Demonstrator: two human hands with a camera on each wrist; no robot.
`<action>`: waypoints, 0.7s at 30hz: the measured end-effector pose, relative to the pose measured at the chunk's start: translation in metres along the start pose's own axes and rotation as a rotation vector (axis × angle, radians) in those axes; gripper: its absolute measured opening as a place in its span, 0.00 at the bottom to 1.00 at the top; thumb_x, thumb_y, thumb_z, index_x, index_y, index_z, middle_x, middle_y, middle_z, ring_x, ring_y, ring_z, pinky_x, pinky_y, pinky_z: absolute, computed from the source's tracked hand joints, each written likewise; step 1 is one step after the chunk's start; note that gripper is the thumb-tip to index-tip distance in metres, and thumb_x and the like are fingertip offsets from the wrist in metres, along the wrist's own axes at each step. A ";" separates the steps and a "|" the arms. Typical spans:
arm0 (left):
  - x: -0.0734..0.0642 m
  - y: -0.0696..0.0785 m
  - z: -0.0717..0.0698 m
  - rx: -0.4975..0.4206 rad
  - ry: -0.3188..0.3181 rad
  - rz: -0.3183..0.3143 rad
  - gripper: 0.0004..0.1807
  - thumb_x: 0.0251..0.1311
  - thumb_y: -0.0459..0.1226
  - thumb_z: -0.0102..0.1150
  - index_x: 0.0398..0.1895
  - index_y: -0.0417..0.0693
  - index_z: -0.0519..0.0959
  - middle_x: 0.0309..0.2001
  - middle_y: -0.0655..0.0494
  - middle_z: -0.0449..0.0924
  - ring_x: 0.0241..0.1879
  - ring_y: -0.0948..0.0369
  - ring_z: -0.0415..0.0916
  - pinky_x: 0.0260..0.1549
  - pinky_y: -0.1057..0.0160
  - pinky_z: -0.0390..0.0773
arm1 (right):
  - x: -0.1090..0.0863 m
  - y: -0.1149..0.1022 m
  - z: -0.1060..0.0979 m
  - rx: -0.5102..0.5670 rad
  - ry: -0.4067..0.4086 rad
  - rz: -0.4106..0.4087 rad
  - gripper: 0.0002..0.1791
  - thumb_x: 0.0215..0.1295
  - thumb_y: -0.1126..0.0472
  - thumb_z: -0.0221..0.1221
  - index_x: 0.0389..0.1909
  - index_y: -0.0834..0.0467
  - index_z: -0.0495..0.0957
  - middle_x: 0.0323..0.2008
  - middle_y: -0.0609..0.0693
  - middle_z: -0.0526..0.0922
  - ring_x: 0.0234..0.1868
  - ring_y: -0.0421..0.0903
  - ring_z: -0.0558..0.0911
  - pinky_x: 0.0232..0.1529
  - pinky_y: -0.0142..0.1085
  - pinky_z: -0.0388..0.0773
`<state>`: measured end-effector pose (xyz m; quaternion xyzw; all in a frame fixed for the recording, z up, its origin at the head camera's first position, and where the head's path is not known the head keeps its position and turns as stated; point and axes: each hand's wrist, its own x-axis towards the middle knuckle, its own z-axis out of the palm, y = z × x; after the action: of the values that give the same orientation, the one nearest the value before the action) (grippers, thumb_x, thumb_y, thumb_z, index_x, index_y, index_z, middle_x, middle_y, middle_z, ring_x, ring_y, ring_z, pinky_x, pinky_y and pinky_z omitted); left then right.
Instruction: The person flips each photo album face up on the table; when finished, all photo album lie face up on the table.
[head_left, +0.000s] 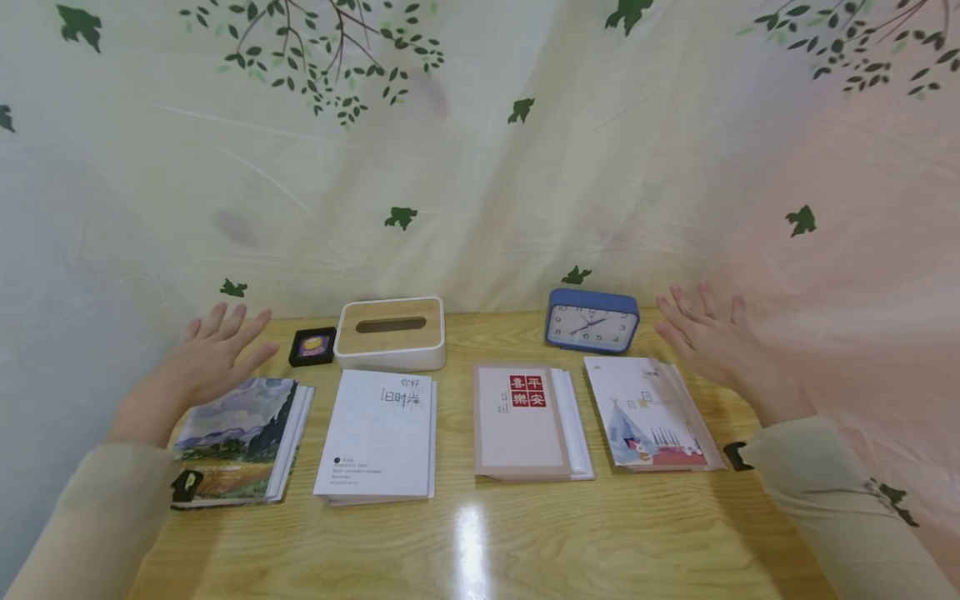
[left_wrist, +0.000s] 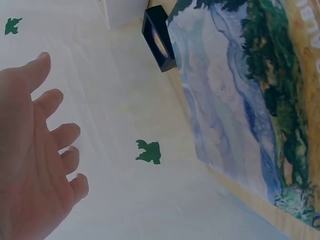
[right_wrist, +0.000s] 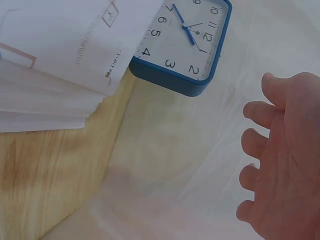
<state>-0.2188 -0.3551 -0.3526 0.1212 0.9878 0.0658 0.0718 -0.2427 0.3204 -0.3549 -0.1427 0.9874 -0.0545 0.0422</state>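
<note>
My left hand (head_left: 208, 358) is raised with spread fingers over the far end of an album with a painted landscape cover (head_left: 236, 437); it holds nothing. On the other side my right hand (head_left: 716, 346), fingers spread and holding nothing, hovers right of a blue alarm clock (head_left: 592, 321). Below and left of that hand lies an album with a tent drawing (head_left: 645, 417). Between the hands are a white album with black lettering (head_left: 377, 437) and a pink album with a red square (head_left: 521, 433). The left wrist view shows the left hand (left_wrist: 35, 150) beside the landscape album (left_wrist: 235, 100).
A white tissue box with a wooden lid (head_left: 390, 333) stands at the back, next to a small black-framed square (head_left: 312, 346). Behind the wooden table (head_left: 375, 550) hangs a pale curtain with green leaves (head_left: 480, 167).
</note>
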 end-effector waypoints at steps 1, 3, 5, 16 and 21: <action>-0.001 -0.001 0.000 -0.004 0.005 0.007 0.42 0.78 0.60 0.32 0.82 0.46 0.37 0.77 0.27 0.28 0.74 0.34 0.16 0.67 0.29 0.22 | 0.000 0.000 0.001 0.001 0.005 0.000 0.40 0.81 0.36 0.27 0.81 0.58 0.42 0.80 0.61 0.33 0.75 0.63 0.20 0.63 0.69 0.11; -0.002 -0.003 0.001 -0.011 0.008 0.019 0.41 0.79 0.60 0.31 0.82 0.47 0.37 0.77 0.28 0.28 0.75 0.35 0.17 0.68 0.30 0.22 | 0.000 0.001 0.004 0.004 0.015 0.001 0.40 0.81 0.37 0.27 0.81 0.58 0.41 0.80 0.61 0.32 0.75 0.62 0.20 0.63 0.68 0.11; -0.003 -0.004 0.002 -0.026 -0.002 0.030 0.41 0.79 0.59 0.31 0.82 0.47 0.36 0.78 0.29 0.27 0.75 0.35 0.17 0.68 0.32 0.21 | -0.001 0.003 0.007 0.004 0.022 0.000 0.39 0.81 0.37 0.27 0.81 0.58 0.40 0.80 0.61 0.32 0.75 0.62 0.19 0.64 0.69 0.12; -0.005 -0.010 0.010 -0.058 0.012 0.053 0.41 0.79 0.59 0.33 0.83 0.46 0.39 0.78 0.29 0.31 0.76 0.35 0.20 0.70 0.34 0.23 | -0.003 0.001 0.011 -0.021 0.044 0.025 0.40 0.80 0.36 0.26 0.81 0.58 0.42 0.79 0.62 0.35 0.75 0.61 0.19 0.63 0.71 0.13; -0.003 -0.011 0.014 -0.032 0.018 0.052 0.41 0.79 0.59 0.32 0.82 0.44 0.40 0.77 0.27 0.31 0.75 0.34 0.20 0.70 0.34 0.23 | -0.003 0.002 0.013 -0.011 0.036 0.038 0.42 0.79 0.34 0.23 0.81 0.58 0.40 0.79 0.62 0.32 0.74 0.61 0.17 0.63 0.72 0.14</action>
<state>-0.2162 -0.3647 -0.3677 0.1451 0.9838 0.0847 0.0631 -0.2387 0.3218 -0.3681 -0.1230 0.9908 -0.0506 0.0247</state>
